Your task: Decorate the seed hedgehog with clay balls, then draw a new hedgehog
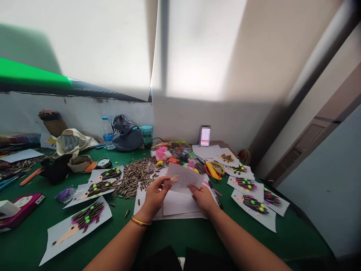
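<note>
A white paper card (184,180) with a drawn oval, hedgehog-like outline is held above a stack of white paper (180,206). My left hand (155,196), with a gold bangle at the wrist, pinches the card's left side, where a small peach-coloured patch shows. My right hand (202,196) grips the lower right edge, thumb on top. Left of the stack lies a pile of striped sunflower seeds (134,175). Finished-looking hedgehog pictures with seeds and coloured dots lie at the left (81,224) and the right (254,209).
Yellow-handled scissors (213,170), a black pen (219,201) and bags of coloured clay (172,150) lie around the paper. A phone (205,136) stands against the wall. Further left are a water bottle (107,134), a blue bag (126,135) and a magenta box (22,210).
</note>
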The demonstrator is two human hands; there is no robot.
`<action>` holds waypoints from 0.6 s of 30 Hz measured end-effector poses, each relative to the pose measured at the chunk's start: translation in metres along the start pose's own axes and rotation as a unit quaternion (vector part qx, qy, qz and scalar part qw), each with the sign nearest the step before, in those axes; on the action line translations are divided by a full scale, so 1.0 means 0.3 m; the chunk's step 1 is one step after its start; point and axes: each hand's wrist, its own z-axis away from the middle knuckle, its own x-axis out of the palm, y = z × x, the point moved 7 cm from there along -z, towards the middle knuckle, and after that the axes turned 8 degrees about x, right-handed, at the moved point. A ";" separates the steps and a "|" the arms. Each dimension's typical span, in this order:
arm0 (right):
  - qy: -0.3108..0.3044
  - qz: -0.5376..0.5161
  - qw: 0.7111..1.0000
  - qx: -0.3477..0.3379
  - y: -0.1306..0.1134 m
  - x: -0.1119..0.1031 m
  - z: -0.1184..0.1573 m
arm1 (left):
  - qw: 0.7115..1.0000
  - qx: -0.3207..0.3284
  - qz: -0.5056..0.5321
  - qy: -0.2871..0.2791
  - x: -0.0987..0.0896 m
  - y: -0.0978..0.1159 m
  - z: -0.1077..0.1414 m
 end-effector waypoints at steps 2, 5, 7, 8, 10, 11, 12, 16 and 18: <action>-0.002 0.005 1.000 -0.003 -0.004 0.002 0.002 | 1.000 0.009 -0.029 0.002 -0.005 0.004 -0.002; -0.007 0.020 1.000 -0.002 -0.011 0.008 0.008 | 0.998 0.027 -0.054 -0.004 -0.007 0.014 -0.007; -0.008 0.035 0.999 -0.001 -0.017 0.010 0.014 | 0.997 0.037 -0.070 -0.013 -0.006 0.019 -0.010; -0.007 0.043 0.999 -0.001 -0.021 0.012 0.017 | 0.996 0.042 -0.077 -0.019 -0.004 0.021 -0.011; -0.006 0.057 0.998 0.000 -0.027 0.013 0.023 | 0.995 0.049 -0.086 -0.028 -0.003 0.024 -0.012; -0.006 0.062 0.998 -0.002 -0.030 0.014 0.026 | 0.994 0.051 -0.088 -0.029 -0.002 0.025 -0.013; -0.006 0.065 0.998 -0.004 -0.032 0.014 0.027 | 0.994 0.052 -0.089 -0.030 -0.003 0.026 -0.014; -0.010 0.064 0.998 -0.008 -0.032 0.016 0.029 | 0.995 0.047 -0.085 -0.028 -0.005 0.029 -0.017; -0.010 0.064 0.998 -0.005 -0.030 0.016 0.028 | 0.996 0.041 -0.079 -0.025 -0.008 0.029 -0.017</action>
